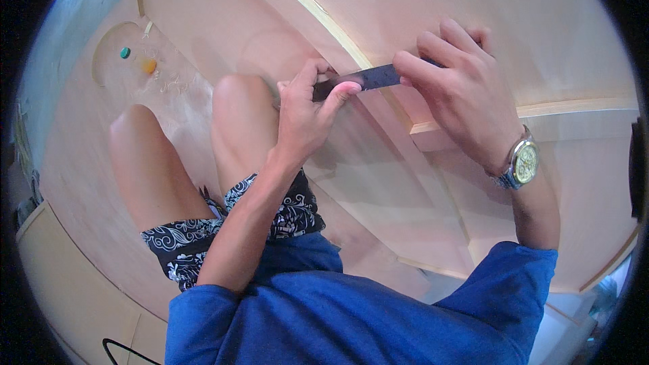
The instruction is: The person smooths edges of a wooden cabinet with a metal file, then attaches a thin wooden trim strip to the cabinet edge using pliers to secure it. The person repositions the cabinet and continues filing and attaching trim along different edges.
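Observation:
Between my two hands stretches a dark, flat, narrow bar [380, 78]; its exact kind I cannot make out. My left hand [303, 109] grips its left end, with the thumb laid along the near side and the fingers behind. At the other end my right hand [458, 86], with a metal watch [524, 162] on the wrist, has its fingers curled round the bar. The bar lies across or just over a pale wooden strip [318, 10] that curves along a wood panel [439, 0]. Whether it touches the strip I cannot tell.
A second wooden strip [574, 107] meets the first at the right. At the far left a green cap [125, 53], an orange object [149, 66] and thin curled shavings [172, 85] lie on the wooden surface. My bent legs [152, 169] occupy the left side.

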The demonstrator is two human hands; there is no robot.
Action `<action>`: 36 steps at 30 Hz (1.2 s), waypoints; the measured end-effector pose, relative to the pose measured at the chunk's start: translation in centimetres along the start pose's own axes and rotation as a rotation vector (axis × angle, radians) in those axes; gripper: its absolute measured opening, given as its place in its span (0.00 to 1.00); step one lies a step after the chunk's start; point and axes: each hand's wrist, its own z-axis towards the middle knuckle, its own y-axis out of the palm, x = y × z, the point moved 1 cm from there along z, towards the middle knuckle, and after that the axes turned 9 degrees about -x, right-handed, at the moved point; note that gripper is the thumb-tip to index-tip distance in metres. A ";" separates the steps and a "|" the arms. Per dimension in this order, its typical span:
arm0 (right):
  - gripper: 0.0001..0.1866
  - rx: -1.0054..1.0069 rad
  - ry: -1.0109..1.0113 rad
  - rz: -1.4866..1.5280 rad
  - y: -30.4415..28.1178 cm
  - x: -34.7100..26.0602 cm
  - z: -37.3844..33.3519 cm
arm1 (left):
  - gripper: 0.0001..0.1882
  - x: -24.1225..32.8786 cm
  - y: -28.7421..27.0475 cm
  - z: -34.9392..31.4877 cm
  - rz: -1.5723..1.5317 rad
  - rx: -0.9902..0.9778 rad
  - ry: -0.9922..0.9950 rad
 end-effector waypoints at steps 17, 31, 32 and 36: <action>0.05 -0.181 -0.056 0.007 -1.3 0.7 -0.1 | 0.37 -1.1 1.8 -1.4 -0.008 -0.029 -0.140; 0.15 -0.249 -0.111 0.046 -0.6 1.0 -0.7 | 0.38 -1.2 2.7 -2.7 0.099 0.005 -0.040; 0.17 -0.255 -0.103 0.048 -0.5 0.9 -0.8 | 0.38 -1.3 2.6 -2.8 0.091 -0.007 -0.047; 0.18 -0.282 -0.103 0.098 -0.3 0.8 -1.1 | 0.39 -1.8 2.7 -3.2 0.071 -0.036 -0.078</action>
